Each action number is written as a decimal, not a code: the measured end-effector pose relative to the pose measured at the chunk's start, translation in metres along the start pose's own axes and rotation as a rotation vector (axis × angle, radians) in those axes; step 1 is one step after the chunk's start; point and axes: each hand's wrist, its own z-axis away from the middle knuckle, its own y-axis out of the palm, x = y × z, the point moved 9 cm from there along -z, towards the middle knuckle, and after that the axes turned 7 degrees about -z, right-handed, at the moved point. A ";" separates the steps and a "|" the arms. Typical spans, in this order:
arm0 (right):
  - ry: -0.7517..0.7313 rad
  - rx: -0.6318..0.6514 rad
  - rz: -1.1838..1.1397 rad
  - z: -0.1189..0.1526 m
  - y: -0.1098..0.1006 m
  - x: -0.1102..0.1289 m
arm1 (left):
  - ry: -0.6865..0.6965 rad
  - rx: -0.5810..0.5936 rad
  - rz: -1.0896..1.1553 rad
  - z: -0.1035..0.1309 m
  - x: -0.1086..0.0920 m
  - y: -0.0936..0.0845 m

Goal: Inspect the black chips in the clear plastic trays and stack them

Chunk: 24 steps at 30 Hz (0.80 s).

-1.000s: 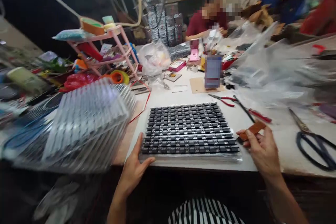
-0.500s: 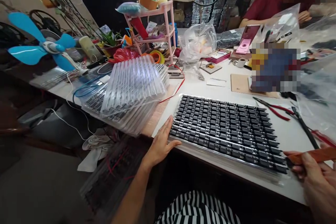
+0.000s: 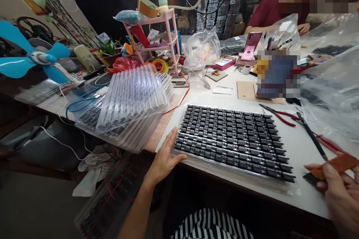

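Observation:
A clear plastic tray filled with rows of black circuit modules [image 3: 230, 142] lies on the white table, with more clear trays seemingly under it. Against its left edge rests my left hand [image 3: 164, 158], fingers apart and thumb along the front edge. At the far right, my right hand [image 3: 339, 190] grips an orange-brown piece [image 3: 336, 165], with a dark tip showing below it. A gap separates this hand from the tray's right corner.
Stacked clear trays [image 3: 134, 93] stand to the left, near a blue fan [image 3: 42, 58] and a pink rack [image 3: 151, 20]. Red-handled pliers [image 3: 280, 115] and plastic bags [image 3: 333, 89] lie right. Across the table sits a person in a red sleeve [image 3: 263, 11].
The view has shifted right, so most things sit further left. My right hand has moved away from the tray's right corner with the orange-brown piece. My left hand still touches the tray.

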 end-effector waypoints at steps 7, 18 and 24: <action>0.030 -0.032 -0.080 0.003 0.000 -0.003 | 0.052 -0.088 -0.226 -0.002 -0.019 -0.003; 0.020 -0.016 -0.006 0.013 0.002 0.008 | 0.054 -0.011 -0.215 -0.002 -0.022 0.010; -0.011 -0.043 0.011 0.013 -0.004 0.005 | 0.054 0.000 -0.210 -0.003 -0.022 0.011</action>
